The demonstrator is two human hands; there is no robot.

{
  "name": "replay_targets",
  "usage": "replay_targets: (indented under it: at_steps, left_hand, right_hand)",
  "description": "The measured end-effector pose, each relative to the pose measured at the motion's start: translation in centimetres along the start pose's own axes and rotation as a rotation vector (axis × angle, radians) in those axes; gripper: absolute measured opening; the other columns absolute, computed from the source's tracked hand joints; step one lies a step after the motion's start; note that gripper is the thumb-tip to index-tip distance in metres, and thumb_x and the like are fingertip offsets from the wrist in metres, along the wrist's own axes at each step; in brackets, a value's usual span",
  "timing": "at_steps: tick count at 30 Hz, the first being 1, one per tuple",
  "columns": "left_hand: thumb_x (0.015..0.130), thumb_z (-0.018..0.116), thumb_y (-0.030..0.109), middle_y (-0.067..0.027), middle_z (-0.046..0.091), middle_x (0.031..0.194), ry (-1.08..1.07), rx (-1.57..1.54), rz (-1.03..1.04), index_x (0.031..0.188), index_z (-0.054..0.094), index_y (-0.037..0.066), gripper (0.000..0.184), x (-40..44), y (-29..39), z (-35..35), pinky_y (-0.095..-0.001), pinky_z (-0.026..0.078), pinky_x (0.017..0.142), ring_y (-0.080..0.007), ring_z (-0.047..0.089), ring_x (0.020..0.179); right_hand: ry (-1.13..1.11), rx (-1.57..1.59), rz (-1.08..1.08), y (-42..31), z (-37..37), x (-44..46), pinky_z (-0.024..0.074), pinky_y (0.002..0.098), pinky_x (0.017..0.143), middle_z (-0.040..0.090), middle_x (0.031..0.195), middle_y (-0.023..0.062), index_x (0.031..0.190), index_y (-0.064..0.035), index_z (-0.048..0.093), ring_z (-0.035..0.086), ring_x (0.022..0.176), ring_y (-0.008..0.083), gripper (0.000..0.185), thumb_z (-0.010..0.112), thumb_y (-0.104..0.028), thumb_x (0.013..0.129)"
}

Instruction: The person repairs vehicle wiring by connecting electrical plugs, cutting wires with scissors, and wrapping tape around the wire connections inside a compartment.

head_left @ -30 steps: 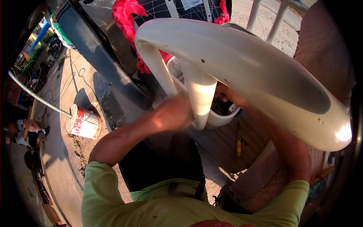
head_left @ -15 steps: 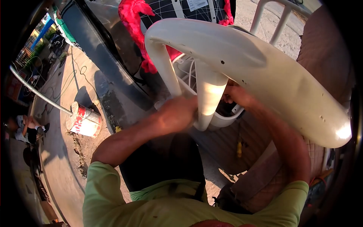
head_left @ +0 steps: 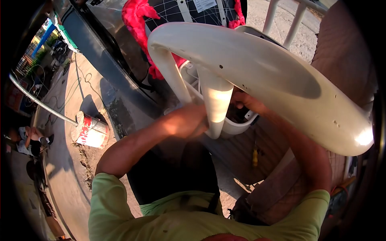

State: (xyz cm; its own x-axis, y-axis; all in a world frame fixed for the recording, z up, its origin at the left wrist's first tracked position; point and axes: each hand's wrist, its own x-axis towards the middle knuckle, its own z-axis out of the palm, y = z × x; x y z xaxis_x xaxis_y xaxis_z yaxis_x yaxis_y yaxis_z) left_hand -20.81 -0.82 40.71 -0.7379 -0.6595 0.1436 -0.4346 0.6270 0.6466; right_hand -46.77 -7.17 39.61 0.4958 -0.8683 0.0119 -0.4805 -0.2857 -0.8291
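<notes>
A large cream-white curved piece (head_left: 257, 60) with thick tube-like legs fills the upper middle of the view. Its middle leg (head_left: 217, 96) comes down between my hands. My left hand (head_left: 192, 120) is at the lower left of this leg, its fingers hidden behind it and slightly blurred. On the other side, under the curved piece, my right hand (head_left: 246, 100) has curled fingers over the opening of a white basket-like container (head_left: 237, 129). What those fingers hold, if anything, is in shadow.
A yellow-handled screwdriver (head_left: 255, 158) lies on the brown padded seat (head_left: 233, 162). A paint-stained bucket (head_left: 91, 130) with a pole stands at left. Red fabric (head_left: 138, 24) edges a wire-spoked part behind. A person (head_left: 30, 138) sits at far left.
The curved piece has shifted a little left in view, and the shadow on it now reaches farther right. My right hand has moved slightly left; my left hand stays beside the leg.
</notes>
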Motion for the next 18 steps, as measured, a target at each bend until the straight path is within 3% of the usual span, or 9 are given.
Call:
replay_targets:
  at_steps: [6,12,16,18]
  left_hand:
    - [0.086,0.064,0.010,-0.0226,0.070,0.092,0.076,0.011,-0.071,0.107,0.063,0.006,0.022,-0.5,-0.1,1.0,-0.0520,0.054,0.078,-0.0460,0.068,0.092]
    - [0.087,0.064,0.011,-0.0229,0.069,0.086,0.121,-0.075,-0.039,0.108,0.061,0.006,0.022,-0.6,-1.3,1.7,-0.0530,0.054,0.073,-0.0481,0.067,0.086]
    - [0.088,0.063,0.012,-0.0241,0.069,0.085,0.059,-0.034,-0.216,0.106,0.061,0.006,0.019,0.4,-1.2,2.1,-0.0536,0.053,0.072,-0.0492,0.067,0.085]
    - [0.088,0.062,0.012,-0.0245,0.068,0.085,0.155,-0.198,-0.089,0.106,0.061,0.005,0.019,-0.5,-0.6,1.5,-0.0535,0.053,0.071,-0.0490,0.067,0.085]
  right_hand:
    - [0.001,0.005,0.001,0.0,0.2,0.0,0.0508,0.0313,0.065,0.070,0.078,0.0057,0.100,-0.0047,0.072,0.062,0.068,0.0141,0.017,0.064,-0.018,0.093]
    - [0.001,0.007,0.015,0.0,0.0,0.0,0.0504,0.0311,0.065,0.069,0.078,0.0055,0.100,-0.0045,0.071,0.062,0.067,0.0139,0.017,0.063,-0.018,0.093]
    - [0.001,0.008,0.029,0.0,-0.1,-0.3,0.0501,0.0309,0.064,0.069,0.078,0.0054,0.100,-0.0045,0.071,0.061,0.067,0.0137,0.016,0.063,-0.017,0.093]
    - [0.001,0.007,0.034,0.1,-0.1,-0.3,0.0499,0.0308,0.064,0.069,0.078,0.0053,0.100,-0.0044,0.071,0.061,0.066,0.0136,0.016,0.063,-0.017,0.093]
